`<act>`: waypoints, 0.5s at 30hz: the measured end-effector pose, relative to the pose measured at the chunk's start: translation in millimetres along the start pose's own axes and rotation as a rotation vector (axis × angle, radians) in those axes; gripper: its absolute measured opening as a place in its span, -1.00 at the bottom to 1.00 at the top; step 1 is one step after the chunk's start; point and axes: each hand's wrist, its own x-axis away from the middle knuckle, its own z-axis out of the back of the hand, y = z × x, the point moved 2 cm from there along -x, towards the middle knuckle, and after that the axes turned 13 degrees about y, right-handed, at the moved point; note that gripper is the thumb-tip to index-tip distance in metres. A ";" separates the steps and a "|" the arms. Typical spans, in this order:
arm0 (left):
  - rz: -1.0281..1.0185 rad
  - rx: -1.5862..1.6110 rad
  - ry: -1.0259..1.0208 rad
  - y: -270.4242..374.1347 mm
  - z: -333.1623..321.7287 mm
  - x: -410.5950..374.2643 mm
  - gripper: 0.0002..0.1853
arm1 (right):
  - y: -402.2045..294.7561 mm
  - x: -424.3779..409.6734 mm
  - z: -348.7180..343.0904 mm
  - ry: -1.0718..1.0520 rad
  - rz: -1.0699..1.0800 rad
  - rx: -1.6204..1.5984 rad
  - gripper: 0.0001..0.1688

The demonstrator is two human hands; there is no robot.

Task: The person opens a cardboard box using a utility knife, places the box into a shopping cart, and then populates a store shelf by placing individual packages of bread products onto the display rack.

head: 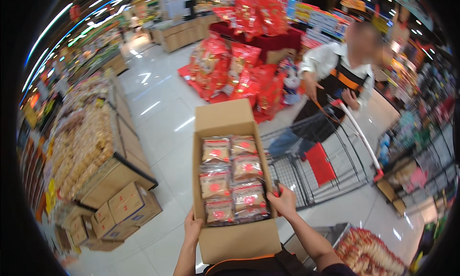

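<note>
An open cardboard box [240, 242] is held up in front of my body, with its near and far flaps folded outward. Clear plastic packets of brown food [248, 167] fill it in two columns, each bearing a red round mark. My left hand [193, 225] grips the box's left side by the near corner. On the right side, my right hand [284, 203] grips the wall, its thumb near the rim. A small dark and red object [276, 189] shows at that hand; I cannot tell exactly what it is.
A metal shopping cart [320, 164] stands right of the box, with a person [336, 78] in a dark apron behind it. Large red bags [212, 69] are piled ahead. Closed cartons [125, 204] sit by a stand of bagged food [90, 139] at left. More packaged food [370, 252] is at lower right.
</note>
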 end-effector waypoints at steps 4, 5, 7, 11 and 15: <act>-0.355 -0.316 0.172 -2.2 9.8 3.4 -0.29 | -6.5 1.0 1.6 0.009 -0.029 0.010 -0.51; -0.540 -0.446 0.126 1.4 7.1 7.3 -0.29 | -8.7 0.5 5.8 0.004 -0.030 0.040 -0.50; -0.885 -0.750 0.115 36.8 3.3 30.6 -0.27 | 6.8 3.3 -5.4 0.036 0.045 0.010 -0.48; -1.107 -0.955 -0.524 77.5 1.2 54.7 -0.12 | -4.6 11.8 6.4 0.041 -0.008 0.030 -0.61; -0.877 -1.015 -0.675 52.8 4.3 54.9 -0.16 | 4.5 14.8 1.4 0.045 -0.003 -0.066 -0.71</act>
